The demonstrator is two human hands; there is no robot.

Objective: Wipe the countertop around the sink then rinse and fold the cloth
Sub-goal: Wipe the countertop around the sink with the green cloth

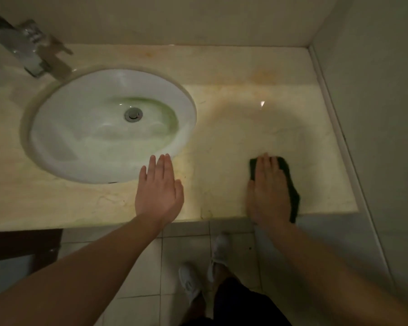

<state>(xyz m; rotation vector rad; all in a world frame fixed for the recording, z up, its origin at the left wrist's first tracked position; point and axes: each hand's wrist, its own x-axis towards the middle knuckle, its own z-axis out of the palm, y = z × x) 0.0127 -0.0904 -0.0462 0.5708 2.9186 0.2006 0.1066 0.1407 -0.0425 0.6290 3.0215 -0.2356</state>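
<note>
marble table (233, 74), pale yellow with orange staining toward the far wall, fills most of the head view. an oval white sink (64, 114) is set into its left half, with a metal drain (133, 114) at the bottom and a greenish stain curving around the right side of the basin. a chrome faucet (31, 55) stands at the far left, its spout pointing toward the basin.

the right hand (267, 194) lies flat, palm down, on a dark green cloth (291, 189) at the near right of the table, well apart from the sink. its fingers are extended and close together, pressing the cloth onto the surface rather than gripping it. the cloth shows beyond the fingertips and along the right side of the hand, and its near end reaches the table's front edge.

the left hand (159, 191) is open and holds nothing, fingers straight and together, palm down on the table just beside the sink's near right rim; the fingertips reach the rim.

below the table edge a tiled floor (186, 245) is visible with the person's white shoes (190, 282). a dark wooden cabinet (24, 243) sits under the table at the left.
</note>
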